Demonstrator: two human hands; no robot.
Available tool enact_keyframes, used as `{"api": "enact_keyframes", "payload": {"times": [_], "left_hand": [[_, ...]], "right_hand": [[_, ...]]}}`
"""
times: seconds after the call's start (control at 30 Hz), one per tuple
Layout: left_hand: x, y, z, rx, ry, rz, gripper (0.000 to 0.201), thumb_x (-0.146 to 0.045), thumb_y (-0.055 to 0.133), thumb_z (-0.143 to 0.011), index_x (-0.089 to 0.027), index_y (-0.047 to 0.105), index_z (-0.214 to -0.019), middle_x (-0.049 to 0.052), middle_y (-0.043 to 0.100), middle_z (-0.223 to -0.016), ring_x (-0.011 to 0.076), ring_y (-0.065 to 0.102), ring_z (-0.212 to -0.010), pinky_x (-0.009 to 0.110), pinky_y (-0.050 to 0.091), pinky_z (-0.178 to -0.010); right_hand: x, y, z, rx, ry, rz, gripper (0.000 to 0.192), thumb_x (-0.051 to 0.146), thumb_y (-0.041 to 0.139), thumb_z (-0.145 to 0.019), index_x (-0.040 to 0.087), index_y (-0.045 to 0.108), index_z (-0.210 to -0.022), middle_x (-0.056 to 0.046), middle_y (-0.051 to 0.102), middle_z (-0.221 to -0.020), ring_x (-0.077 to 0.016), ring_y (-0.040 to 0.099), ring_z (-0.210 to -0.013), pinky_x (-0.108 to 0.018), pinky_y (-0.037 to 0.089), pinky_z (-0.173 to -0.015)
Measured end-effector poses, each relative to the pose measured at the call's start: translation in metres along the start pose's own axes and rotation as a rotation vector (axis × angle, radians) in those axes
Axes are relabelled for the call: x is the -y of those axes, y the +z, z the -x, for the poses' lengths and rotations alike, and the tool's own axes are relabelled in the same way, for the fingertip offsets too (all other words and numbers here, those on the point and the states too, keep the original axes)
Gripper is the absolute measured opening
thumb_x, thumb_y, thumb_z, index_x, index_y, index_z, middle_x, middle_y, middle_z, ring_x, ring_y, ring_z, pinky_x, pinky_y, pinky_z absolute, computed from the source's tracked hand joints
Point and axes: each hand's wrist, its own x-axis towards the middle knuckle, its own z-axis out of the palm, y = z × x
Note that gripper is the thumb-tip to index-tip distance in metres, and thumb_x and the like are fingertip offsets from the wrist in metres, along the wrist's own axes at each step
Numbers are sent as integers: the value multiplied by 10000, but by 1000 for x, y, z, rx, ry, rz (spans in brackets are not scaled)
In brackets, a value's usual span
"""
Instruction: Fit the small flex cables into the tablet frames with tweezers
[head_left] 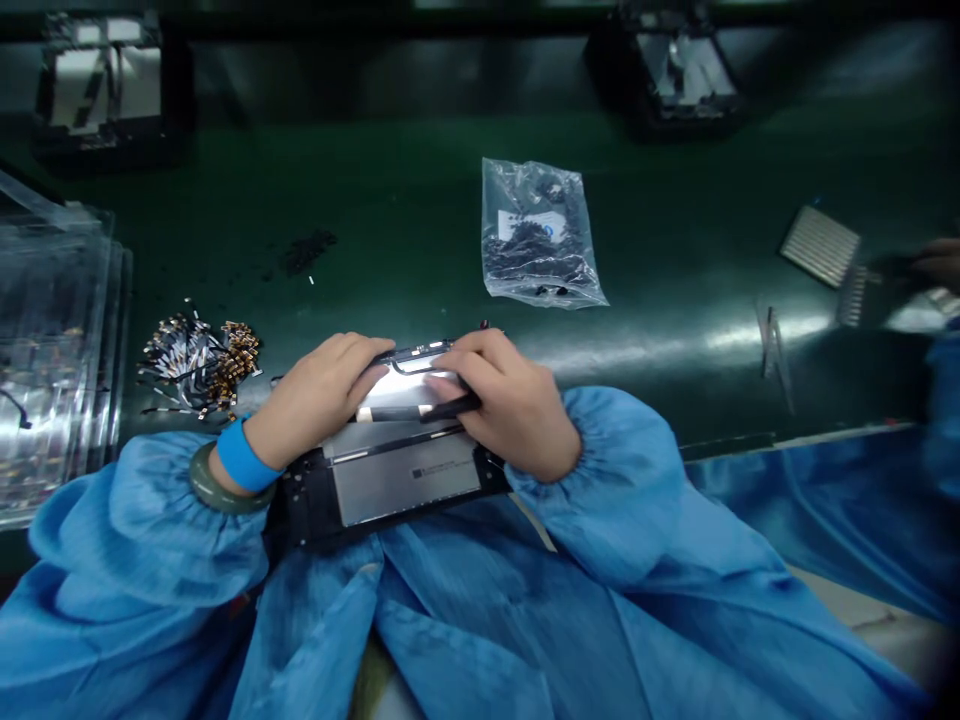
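At the near edge of the bench, an opened electronic device, tablet-like, with a black frame and a silver panel, lies close to my body. My left hand is closed on the left of its far part, fingers over the far edge and thumb on the shiny metal. On the right, my right hand grips the same far part, fingers curled over the edge. A dark strip runs beneath my right fingers; I cannot tell whether it is a part or a tool. My palms hide the device's sides.
A pile of small flex cables lies left of my hands. Farther off are black bits and a clear bag of black parts. Tweezers and a ribbed block lie right, near another person's hand. Clear trays stand left.
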Motion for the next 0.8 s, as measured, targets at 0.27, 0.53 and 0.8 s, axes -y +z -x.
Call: {"api": "enact_keyframes", "payload": {"times": [0.27,0.53,0.8], "left_hand": [[3,6,6,-53,143,-134,325,-200,321,-971,-136,559,-1184,115,624,-1009,210,568,-904,347,495,-780],[3,5,6,-49,134,-106,290,-224,390,-964,-118,560,-1174,109,621,-993,217,570,-899,346,490,-793],[6,3,-1,26,-26,-163,332,-344,394,-957,-89,606,-970,108,603,-878,252,573,-857,373,489,-752]], "right_hand": [[4,15,-34,488,41,40,165,163,489,-891,176,626,-982,-62,613,-1030,-152,561,-742,-269,320,-553],[1,4,-23,359,-38,19,264,260,325,-975,158,559,-910,-74,590,-932,-153,537,-708,-275,303,-509],[-82,-35,36,-134,329,185,143,344,530,-879,203,556,-879,-93,587,-868,-228,569,-810,-343,441,-649]]}}
